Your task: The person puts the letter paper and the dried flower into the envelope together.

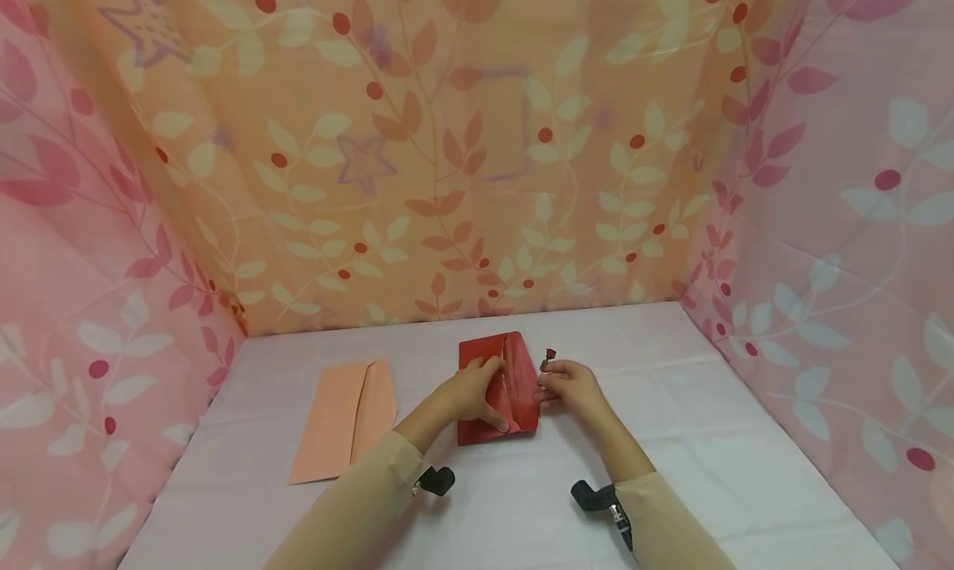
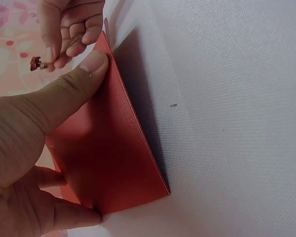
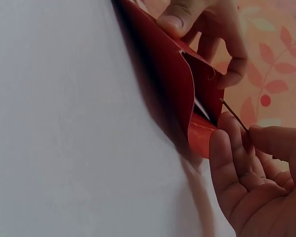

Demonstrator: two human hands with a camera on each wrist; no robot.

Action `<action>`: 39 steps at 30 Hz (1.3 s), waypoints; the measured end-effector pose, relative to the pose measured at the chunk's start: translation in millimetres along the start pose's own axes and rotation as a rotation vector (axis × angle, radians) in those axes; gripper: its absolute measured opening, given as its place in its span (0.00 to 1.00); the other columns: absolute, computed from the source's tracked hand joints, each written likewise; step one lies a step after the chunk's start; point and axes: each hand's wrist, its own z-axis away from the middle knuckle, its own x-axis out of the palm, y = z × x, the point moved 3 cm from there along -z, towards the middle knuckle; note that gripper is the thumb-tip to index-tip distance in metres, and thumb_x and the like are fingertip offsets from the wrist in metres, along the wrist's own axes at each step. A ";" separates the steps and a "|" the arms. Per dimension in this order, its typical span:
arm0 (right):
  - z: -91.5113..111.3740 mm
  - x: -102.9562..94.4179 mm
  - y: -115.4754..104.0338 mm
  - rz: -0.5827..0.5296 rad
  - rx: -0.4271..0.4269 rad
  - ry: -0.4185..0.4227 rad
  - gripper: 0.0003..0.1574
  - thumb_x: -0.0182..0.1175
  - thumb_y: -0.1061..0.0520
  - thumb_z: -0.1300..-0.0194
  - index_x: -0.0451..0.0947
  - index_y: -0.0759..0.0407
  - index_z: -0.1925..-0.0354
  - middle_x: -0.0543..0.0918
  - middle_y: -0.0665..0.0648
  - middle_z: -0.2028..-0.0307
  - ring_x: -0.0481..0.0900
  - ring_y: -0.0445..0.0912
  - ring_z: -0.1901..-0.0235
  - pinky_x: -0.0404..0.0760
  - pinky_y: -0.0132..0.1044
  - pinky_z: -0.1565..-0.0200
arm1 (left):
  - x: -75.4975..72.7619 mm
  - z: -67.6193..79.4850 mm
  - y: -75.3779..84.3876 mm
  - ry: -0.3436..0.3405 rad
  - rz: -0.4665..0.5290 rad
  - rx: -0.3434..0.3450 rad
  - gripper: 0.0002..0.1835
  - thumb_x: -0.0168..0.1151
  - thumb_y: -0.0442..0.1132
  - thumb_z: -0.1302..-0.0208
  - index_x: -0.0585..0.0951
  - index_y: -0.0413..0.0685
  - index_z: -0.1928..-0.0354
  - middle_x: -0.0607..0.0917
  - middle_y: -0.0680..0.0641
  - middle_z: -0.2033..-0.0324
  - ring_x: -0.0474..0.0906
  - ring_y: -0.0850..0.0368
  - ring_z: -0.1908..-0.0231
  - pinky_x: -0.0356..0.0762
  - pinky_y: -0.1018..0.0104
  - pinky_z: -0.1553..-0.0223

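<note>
A red envelope (image 1: 480,350) is tilted up off the white cloth, its flap (image 1: 526,379) folded out to the right. My left hand (image 1: 477,388) grips it by the edges, thumb on the near side and fingers on the far side. In the right wrist view the envelope's mouth (image 3: 207,96) gapes, and a white strip shows inside. Just right of the flap, my right hand (image 1: 574,388) pinches a small dried red flower (image 1: 550,355) by its thin stem (image 3: 233,114). The stem's end points toward the envelope's mouth.
A peach envelope (image 1: 339,421) lies on the white-covered table (image 1: 507,520), left of the red one. Leaf-patterned curtains (image 1: 447,181) enclose the back and both sides. One tiny dark speck (image 2: 173,105) lies on the cloth.
</note>
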 end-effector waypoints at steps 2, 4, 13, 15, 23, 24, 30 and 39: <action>-1.8 5.4 0.5 -0.011 0.013 -0.004 0.22 0.61 0.65 0.29 0.70 0.75 0.42 0.88 0.68 0.60 0.89 0.48 0.71 0.89 0.41 0.67 | 0.5 -0.4 -0.3 -0.002 -0.008 -0.002 0.55 0.85 0.60 0.60 0.66 0.63 0.29 0.71 0.39 0.32 0.75 0.40 0.39 0.84 0.42 0.48; -3.4 10.8 -0.5 -0.022 0.012 -0.009 0.22 0.61 0.65 0.29 0.70 0.74 0.42 0.88 0.69 0.60 0.88 0.48 0.72 0.89 0.41 0.67 | 0.6 -0.6 -0.3 -0.001 -0.015 -0.002 0.55 0.85 0.61 0.61 0.66 0.63 0.29 0.71 0.39 0.32 0.75 0.39 0.39 0.83 0.41 0.48; -12.9 29.5 -0.9 -0.124 0.002 -0.026 0.16 0.59 0.67 0.28 0.68 0.73 0.46 0.86 0.59 0.67 0.88 0.47 0.72 0.89 0.42 0.65 | -0.6 -1.2 1.0 0.001 0.002 0.013 0.53 0.85 0.60 0.61 0.67 0.62 0.31 0.72 0.38 0.34 0.76 0.39 0.41 0.83 0.41 0.48; -14.1 32.2 1.2 -0.147 0.011 -0.035 0.16 0.58 0.67 0.27 0.67 0.73 0.46 0.85 0.59 0.66 0.88 0.48 0.71 0.89 0.42 0.65 | -0.2 -1.1 0.9 -0.001 0.005 0.011 0.54 0.85 0.60 0.61 0.67 0.62 0.30 0.72 0.38 0.33 0.76 0.40 0.41 0.83 0.41 0.48; -20.0 39.7 13.5 -0.079 0.077 -0.113 0.20 0.60 0.60 0.27 0.73 0.70 0.42 0.85 0.62 0.60 0.88 0.49 0.67 0.89 0.43 0.59 | 2.7 -1.8 0.3 -0.003 0.020 0.016 0.53 0.84 0.61 0.61 0.67 0.63 0.31 0.73 0.40 0.35 0.77 0.42 0.41 0.82 0.40 0.46; -20.9 40.7 14.4 -0.071 0.085 -0.121 0.20 0.61 0.59 0.27 0.73 0.69 0.42 0.85 0.61 0.60 0.88 0.49 0.66 0.89 0.43 0.59 | 2.7 -2.0 0.0 -0.001 0.023 0.019 0.52 0.84 0.61 0.61 0.67 0.63 0.32 0.73 0.40 0.35 0.77 0.42 0.42 0.82 0.40 0.46; -25.3 45.5 11.0 -0.040 0.117 -0.134 0.22 0.62 0.57 0.27 0.75 0.68 0.41 0.87 0.61 0.59 0.88 0.48 0.66 0.89 0.43 0.59 | 2.4 -4.6 -3.5 0.013 0.029 0.035 0.51 0.85 0.62 0.61 0.67 0.65 0.35 0.73 0.41 0.35 0.77 0.42 0.43 0.82 0.41 0.46; -30.4 44.6 11.6 -0.035 0.210 -0.115 0.22 0.61 0.56 0.27 0.78 0.68 0.41 0.89 0.63 0.54 0.89 0.51 0.61 0.89 0.47 0.57 | 4.4 -5.2 -4.0 0.014 0.052 0.050 0.54 0.84 0.62 0.61 0.66 0.63 0.31 0.73 0.43 0.35 0.76 0.44 0.41 0.81 0.42 0.44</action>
